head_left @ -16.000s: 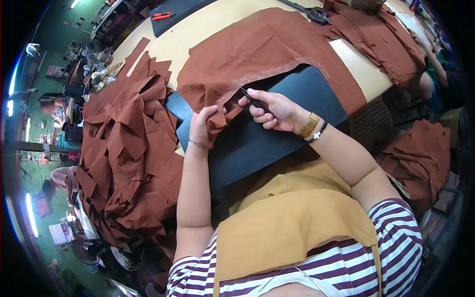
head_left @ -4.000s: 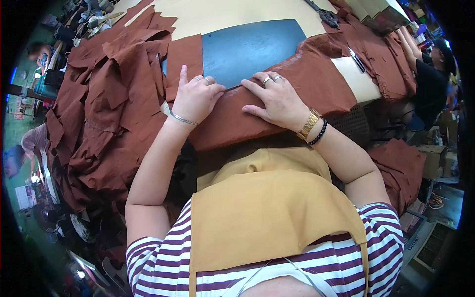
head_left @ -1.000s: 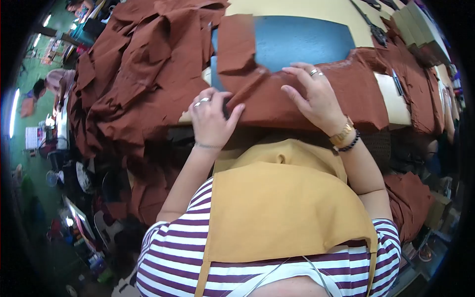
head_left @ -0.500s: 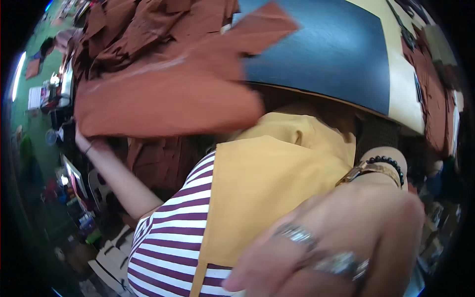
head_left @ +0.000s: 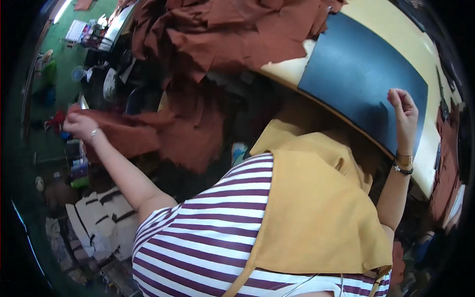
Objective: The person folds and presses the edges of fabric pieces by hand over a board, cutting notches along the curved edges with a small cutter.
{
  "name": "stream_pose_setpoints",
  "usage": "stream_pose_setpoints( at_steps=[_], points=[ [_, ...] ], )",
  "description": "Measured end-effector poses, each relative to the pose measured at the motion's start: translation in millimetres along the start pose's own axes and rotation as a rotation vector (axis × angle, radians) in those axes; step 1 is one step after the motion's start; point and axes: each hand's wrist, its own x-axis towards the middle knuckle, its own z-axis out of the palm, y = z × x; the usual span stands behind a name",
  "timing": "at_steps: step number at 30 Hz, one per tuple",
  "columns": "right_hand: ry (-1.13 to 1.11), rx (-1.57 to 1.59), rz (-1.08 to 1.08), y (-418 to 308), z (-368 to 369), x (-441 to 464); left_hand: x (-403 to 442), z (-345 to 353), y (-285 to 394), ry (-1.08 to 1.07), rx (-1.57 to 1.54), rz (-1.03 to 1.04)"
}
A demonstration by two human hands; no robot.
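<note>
Out at the far left, my left hand (head_left: pixel 79 124) is closed on an edge of a brown cloth piece (head_left: pixel 131 132), which hangs beside the table near more brown cloth below. My right hand (head_left: pixel 404 108) is raised over the right part of the dark board (head_left: pixel 361 74), its fingers curled together; whether something small is between them I cannot make out. The board lies bare on the cream table (head_left: pixel 287 69). A big heap of brown cloth (head_left: pixel 237 34) covers the table's left end and droops over its edge.
Scissors (head_left: pixel 444 106) lie on the table's right part, near stacked brown cloth (head_left: pixel 446 163). White bundles with black strips (head_left: pixel 104 222) are at the lower left. A clear round container (head_left: pixel 77 73) stands on the green floor. A mustard apron (head_left: pixel 321 208) covers my front.
The brown cloth piece has come off the board and moved far left and down with my left hand. My right hand has gone from close to the camera to above the board. The view has turned left.
</note>
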Motion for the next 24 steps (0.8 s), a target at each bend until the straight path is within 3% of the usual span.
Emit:
stream_pose_setpoints(
  at_steps=[2,3,5,6,9,10,12,14,16,18,20,22,24],
  points=[
    [0.045,-0.061,-0.023,10,-5,-2,-56,54,9,-0.270,0.018,-0.083],
    [0.066,-0.099,0.014,14,-8,-4,-98,77,18,-0.432,-0.182,-0.137],
    [0.106,-0.156,0.047,16,-10,-9,-193,128,3,-0.771,-0.270,0.009],
    [0.115,-0.179,0.045,14,-10,-11,-244,143,-6,-1.061,-0.290,-0.108],
    [0.164,-0.361,-0.082,14,-19,-16,-360,156,-34,-1.887,0.388,0.403],
    [0.182,-0.360,-0.083,14,-24,-18,-392,150,-42,-1.658,0.233,-0.090],
    [0.202,-0.364,-0.072,18,-33,-23,-404,138,-39,-1.302,-0.039,-0.142],
    [0.217,-0.346,-0.074,21,-36,-25,-390,129,-7,-0.697,-0.363,-0.600],
    [0.229,-0.308,-0.052,26,-34,-26,-351,147,14,-0.255,-0.366,-0.663],
    [0.237,-0.351,-0.086,23,-30,-24,-290,152,79,-0.072,-0.737,-0.342],
    [0.242,-0.387,-0.114,20,-30,-22,-234,131,177,-0.167,-0.788,0.013],
    [0.244,-0.381,-0.121,14,-28,-22,-213,127,253,-0.524,-1.122,0.102],
    [0.243,-0.420,-0.117,13,-29,-23,-219,125,338,-0.981,-1.257,0.113]
  ],
)
